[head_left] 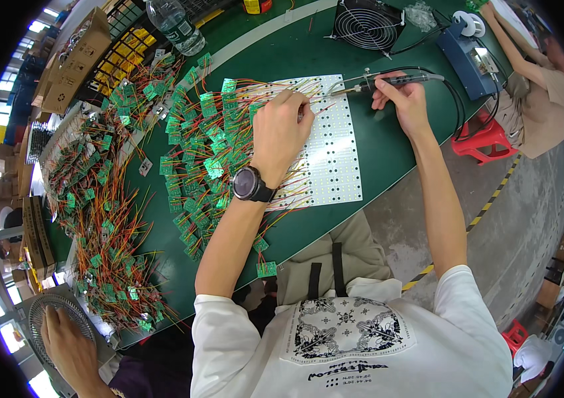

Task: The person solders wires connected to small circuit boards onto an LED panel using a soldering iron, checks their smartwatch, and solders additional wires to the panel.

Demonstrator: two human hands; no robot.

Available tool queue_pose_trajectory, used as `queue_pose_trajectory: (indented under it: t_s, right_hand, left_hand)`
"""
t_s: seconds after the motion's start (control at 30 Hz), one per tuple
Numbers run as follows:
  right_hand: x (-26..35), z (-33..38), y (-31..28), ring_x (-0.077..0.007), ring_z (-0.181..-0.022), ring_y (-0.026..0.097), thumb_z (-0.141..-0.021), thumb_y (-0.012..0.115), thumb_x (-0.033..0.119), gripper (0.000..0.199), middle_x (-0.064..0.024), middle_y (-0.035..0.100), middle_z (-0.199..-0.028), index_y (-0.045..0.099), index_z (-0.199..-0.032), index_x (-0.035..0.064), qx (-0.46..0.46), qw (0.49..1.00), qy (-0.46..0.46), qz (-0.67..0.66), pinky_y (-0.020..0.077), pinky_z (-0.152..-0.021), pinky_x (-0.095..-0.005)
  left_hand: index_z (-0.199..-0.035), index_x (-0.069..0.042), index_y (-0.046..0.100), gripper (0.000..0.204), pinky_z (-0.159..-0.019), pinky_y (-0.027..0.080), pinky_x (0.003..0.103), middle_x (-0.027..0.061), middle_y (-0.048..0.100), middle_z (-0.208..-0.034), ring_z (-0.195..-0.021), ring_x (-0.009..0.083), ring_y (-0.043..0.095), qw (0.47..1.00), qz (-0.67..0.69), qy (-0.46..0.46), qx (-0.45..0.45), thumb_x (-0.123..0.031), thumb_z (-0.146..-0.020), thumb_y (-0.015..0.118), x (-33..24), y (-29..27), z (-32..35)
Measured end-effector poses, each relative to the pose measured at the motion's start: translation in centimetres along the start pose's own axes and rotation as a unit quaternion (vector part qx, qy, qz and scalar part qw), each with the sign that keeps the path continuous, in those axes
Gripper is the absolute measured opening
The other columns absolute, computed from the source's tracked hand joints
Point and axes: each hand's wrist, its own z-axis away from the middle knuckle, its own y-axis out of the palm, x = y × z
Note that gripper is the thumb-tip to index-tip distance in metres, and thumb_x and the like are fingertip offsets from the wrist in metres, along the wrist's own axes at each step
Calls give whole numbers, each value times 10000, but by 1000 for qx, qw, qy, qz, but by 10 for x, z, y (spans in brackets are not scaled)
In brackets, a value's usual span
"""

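Presently, my left hand [283, 126] rests curled over the white panel [335, 162] on the table [391, 146], seemingly to steady its wires [293, 189], though I cannot tell whether it pinches one. Set apart, my right hand [402, 101] grips the soldering iron [411, 79] behind its tip [332, 93], likely for heat clearance; beyond sits the blue station [462, 60], presumably reachable.

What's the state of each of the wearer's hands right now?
Left hand: fingers curled over the white rectangular panel; whether it grips anything can't be told.
Right hand: closed, holding the slim black-handled soldering iron.
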Motion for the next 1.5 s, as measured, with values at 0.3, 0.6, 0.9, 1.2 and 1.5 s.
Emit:
queue_pose_trajectory:
  t_s: [0.3, 0.6, 0.9, 1.2, 1.5]
  right_hand:
    - [-2, -1, -4, -174, -586, 641, -895, 708, 128, 228, -111, 663, -742, 650, -1014, -57, -36, 998, -5, -56, 473, -541, -260]
    - [-2, -2, -3, -159, -589, 626, -917, 680, 116, 217, -96, 658, -758, 630, -1045, -51, -40, 998, 4, -54, 463, -544, -244]
    - [0, -1, -4, -191, -558, 647, -878, 716, 105, 208, -118, 664, -720, 651, -988, -59, -22, 998, 4, -60, 482, -509, -262]
    - [0, -1, -4, -199, -570, 657, -873, 724, 102, 211, -123, 667, -724, 660, -982, -67, 9, 1000, 5, -29, 494, -516, -268]
    - [2, 0, -3, -193, -591, 663, -883, 714, 97, 201, -117, 668, -738, 660, -985, -67, 21, 1000, 1, -18, 500, -533, -265]
  left_hand:
    - [-960, -48, 704, 147, -621, 505, 349, 87, 635, -941, -668, 230, 635, 998, 55, 8, 36, -174, -888, 679, -16, -9, 1]
    - [-948, -42, 712, 138, -638, 503, 336, 83, 644, -894, -677, 241, 638, 997, 64, 31, 32, -164, -895, 675, -8, -5, 1]
    - [-870, -55, 739, 98, -603, 520, 324, 51, 676, -801, -637, 212, 661, 1000, -7, 25, 0, -137, -828, 705, -6, -2, 5]
    - [-830, -55, 736, 85, -598, 525, 326, 48, 675, -784, -635, 215, 665, 999, -32, 19, -13, -117, -780, 705, -8, -2, 5]
    - [-838, -54, 735, 94, -601, 522, 330, 48, 670, -781, -635, 218, 658, 999, -27, 21, -14, -116, -779, 696, -6, -1, 5]
